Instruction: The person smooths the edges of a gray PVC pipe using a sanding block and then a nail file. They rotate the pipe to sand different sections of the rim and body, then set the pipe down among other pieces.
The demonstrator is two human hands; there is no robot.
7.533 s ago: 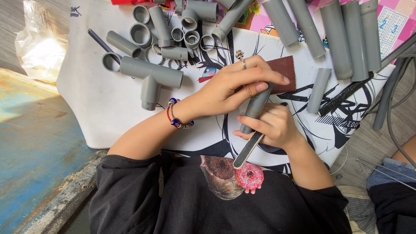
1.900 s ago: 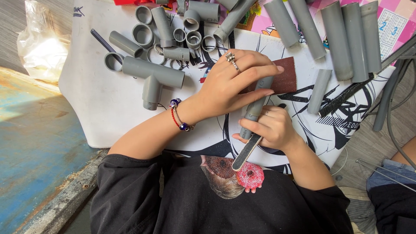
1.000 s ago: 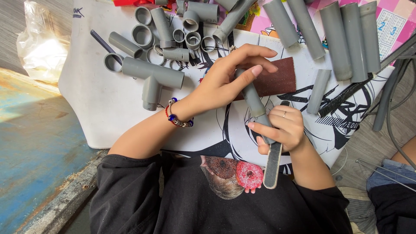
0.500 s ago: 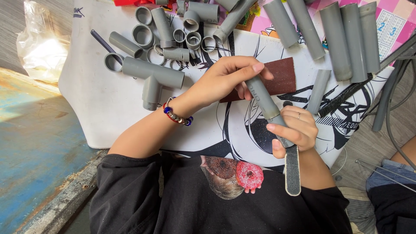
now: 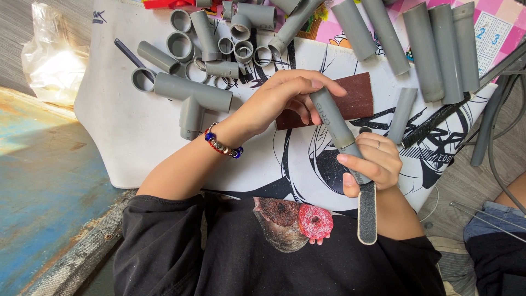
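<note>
Grey pipe piece (image 5: 333, 118) pinched by left hand (image 5: 285, 98), right hand (image 5: 372, 161) clamped on pipe plus nail file (image 5: 367, 214), sandpaper (image 5: 350, 101) at 12 o'clock

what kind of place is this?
Likely an informal floor-level craft or plumbing work spot: cut grey pipe pieces and ring offcuts lie on a printed board, with sandpaper beside them.

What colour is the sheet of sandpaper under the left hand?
Dark reddish brown sandpaper, seen in the head view.
</note>
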